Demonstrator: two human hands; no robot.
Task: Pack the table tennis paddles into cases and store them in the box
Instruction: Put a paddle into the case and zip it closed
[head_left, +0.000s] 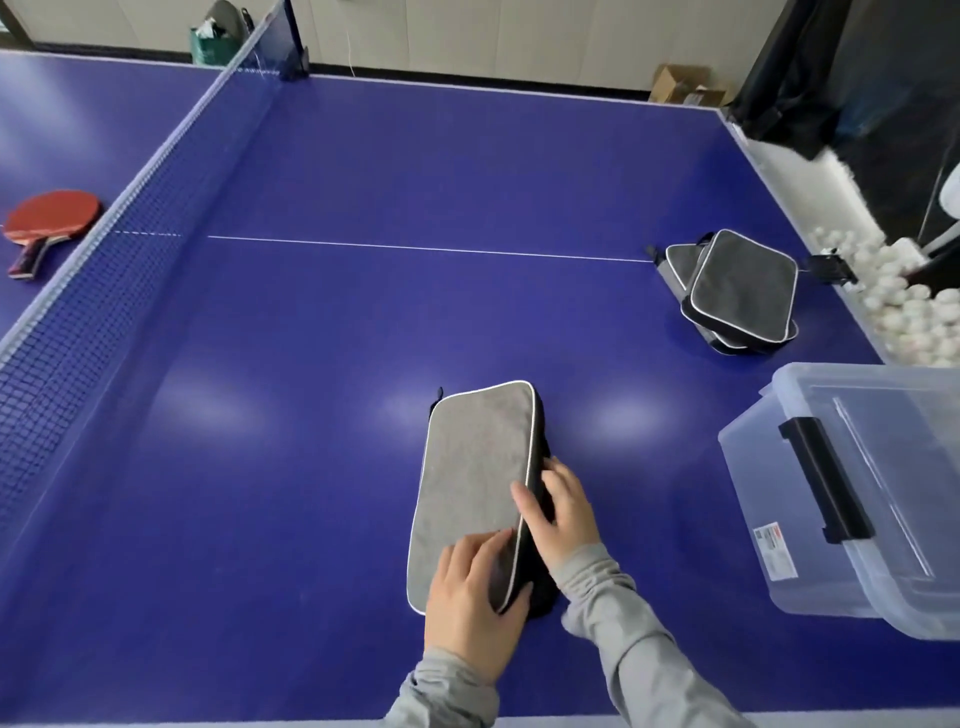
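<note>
Two hands work on one grey paddle case (475, 483) lying near the front edge of the blue desk (311, 364), its long axis running away from the person and leaning slightly right. The left hand (475, 592) curls over the case's near end, gripping it; the right hand (563, 512) pinches the dark zipper side along the right edge. The lidded clear storage box (852, 499) sits to the right of the case, nearer the right hand. More cases (737, 291) are stacked farther right, and a red paddle (49, 218) lies beyond the net (104, 249), well apart.

Both hands (470, 587) on grey case (472, 483), table (311, 364).
</note>
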